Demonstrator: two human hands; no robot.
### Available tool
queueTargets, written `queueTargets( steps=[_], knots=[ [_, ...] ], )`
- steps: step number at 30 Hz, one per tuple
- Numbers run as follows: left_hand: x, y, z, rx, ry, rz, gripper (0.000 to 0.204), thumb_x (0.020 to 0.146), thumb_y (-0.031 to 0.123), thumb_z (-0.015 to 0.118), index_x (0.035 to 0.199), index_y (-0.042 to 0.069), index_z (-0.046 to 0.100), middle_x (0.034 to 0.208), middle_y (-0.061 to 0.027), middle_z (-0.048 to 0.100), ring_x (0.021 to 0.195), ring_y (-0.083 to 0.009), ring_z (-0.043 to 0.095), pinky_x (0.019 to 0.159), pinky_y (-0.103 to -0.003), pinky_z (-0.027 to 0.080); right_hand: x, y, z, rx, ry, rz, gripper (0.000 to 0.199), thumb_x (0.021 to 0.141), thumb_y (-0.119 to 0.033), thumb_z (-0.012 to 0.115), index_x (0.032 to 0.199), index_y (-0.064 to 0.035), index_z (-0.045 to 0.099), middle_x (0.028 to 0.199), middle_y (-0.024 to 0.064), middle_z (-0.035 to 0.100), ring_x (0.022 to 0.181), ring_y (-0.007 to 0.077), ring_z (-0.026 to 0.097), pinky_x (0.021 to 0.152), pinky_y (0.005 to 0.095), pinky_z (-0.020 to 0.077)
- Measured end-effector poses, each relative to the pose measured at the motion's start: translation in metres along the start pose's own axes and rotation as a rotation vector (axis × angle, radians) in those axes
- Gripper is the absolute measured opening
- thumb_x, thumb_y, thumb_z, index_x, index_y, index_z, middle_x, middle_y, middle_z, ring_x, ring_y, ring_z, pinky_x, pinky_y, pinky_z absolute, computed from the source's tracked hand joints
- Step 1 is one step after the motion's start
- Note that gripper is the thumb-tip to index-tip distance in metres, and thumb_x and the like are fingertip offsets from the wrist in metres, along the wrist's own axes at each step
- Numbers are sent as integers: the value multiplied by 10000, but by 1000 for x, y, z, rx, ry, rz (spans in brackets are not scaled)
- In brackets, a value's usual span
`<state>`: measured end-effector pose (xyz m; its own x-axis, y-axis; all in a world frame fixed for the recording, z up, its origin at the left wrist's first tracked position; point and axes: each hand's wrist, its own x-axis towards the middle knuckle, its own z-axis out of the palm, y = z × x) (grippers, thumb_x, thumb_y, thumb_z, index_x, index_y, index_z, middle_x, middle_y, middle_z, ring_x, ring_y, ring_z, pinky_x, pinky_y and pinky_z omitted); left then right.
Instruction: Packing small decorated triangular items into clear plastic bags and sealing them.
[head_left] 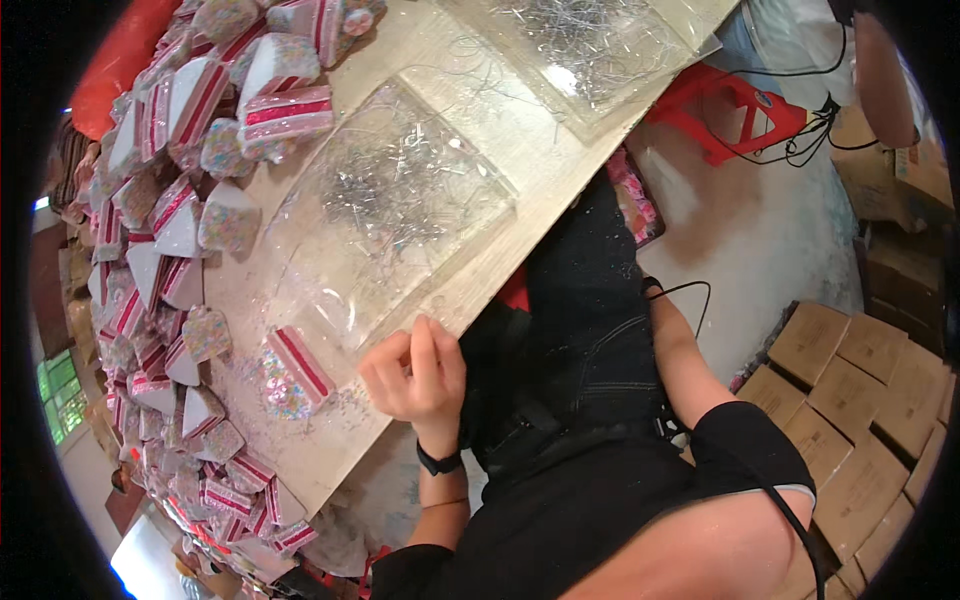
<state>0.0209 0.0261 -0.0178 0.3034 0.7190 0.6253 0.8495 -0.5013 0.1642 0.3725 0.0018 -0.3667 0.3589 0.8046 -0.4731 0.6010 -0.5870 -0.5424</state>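
My left hand [415, 375] rests at the near edge of a pale wooden table [560, 165], fingers curled shut with nothing visible in them; a black band circles the wrist. Its fingertips touch the corner of a clear plastic bag [400, 215] holding thin silvery wire pieces. Just left of the hand lies a wedge-shaped cake-slice piece [300, 362], white with a red stripe, among loose coloured sprinkles [280, 392]. My right forearm [685, 365] runs down beside my dark-trousered leg; the right hand is hidden under the table.
A large heap of similar cake-slice pieces [180, 200] covers the table's left side. A second clear bag of wire [590, 45] lies farther along. On the floor stand a red plastic stool [735, 110], black cables [815, 125] and several cardboard boxes [860, 400].
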Motion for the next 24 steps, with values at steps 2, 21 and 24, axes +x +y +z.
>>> queueTargets(
  steps=[2,21,24],
  knots=[
    [0,0,-1,-28,-34,-56,101,753,37,735,839,80,705,745,-53,564,670,-233,512,600,-356,420,28,-28,-14,13,-28,-77,357,781,-340,631,989,-55,686,981,211,671,929,349,642,813,410,500],
    [0,-1,1,-131,7,145,148,764,30,742,905,77,736,766,-46,557,685,-217,522,563,-320,428,43,-140,-175,69,-196,-547,454,764,-339,684,1136,-80,665,1153,200,644,1093,329,605,918,391,466],
    [2,-5,-16,-123,-39,142,124,790,7,707,903,52,731,770,-67,577,688,-211,538,591,-310,433,32,-159,-165,101,-256,-625,474,761,-338,693,1160,-84,662,1180,198,640,1119,326,599,935,388,460]
  ],
)
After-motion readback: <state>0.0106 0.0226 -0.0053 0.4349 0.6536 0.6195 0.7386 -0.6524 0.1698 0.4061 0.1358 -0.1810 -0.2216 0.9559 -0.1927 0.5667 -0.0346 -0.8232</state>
